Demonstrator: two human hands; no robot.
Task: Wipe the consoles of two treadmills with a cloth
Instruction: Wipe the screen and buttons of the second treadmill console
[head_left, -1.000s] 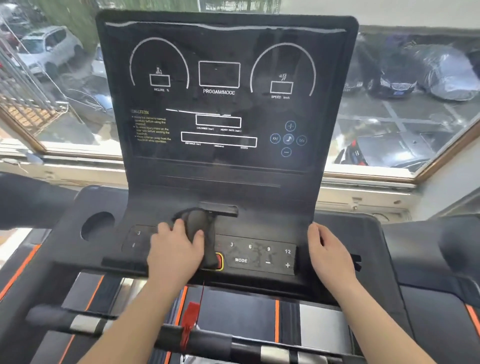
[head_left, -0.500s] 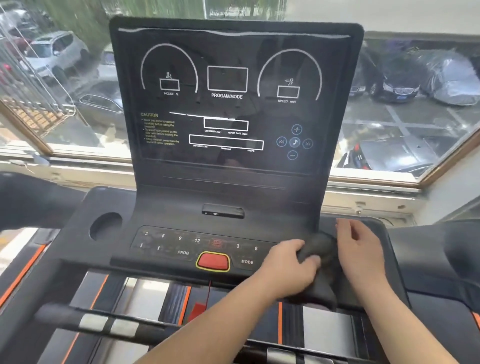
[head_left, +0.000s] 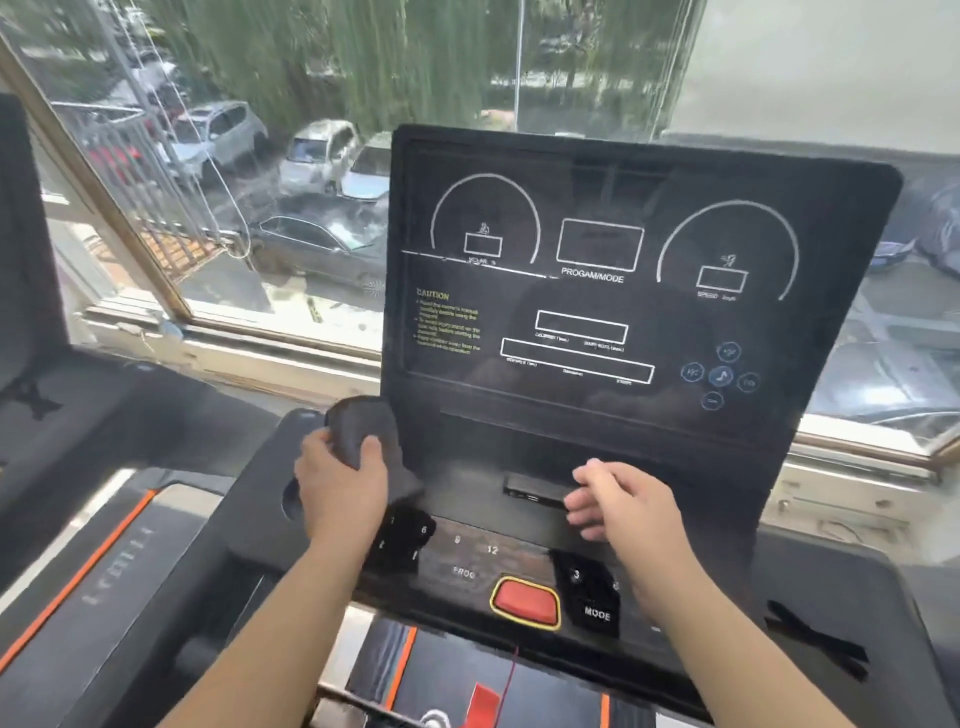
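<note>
Clenched in the left hand (head_left: 340, 486), the dark cloth (head_left: 363, 428) sits at the treadmill console's (head_left: 644, 415) lower left corner; the right hand (head_left: 621, 501) hovers empty, fingers loosely apart. A careless sweep could press the red stop button (head_left: 525, 601) or the numbered keys.

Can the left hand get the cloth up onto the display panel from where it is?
Probably yes. The left hand grips the cloth at the panel's lower left corner, with nothing between them; the right hand is off to the side.
</note>
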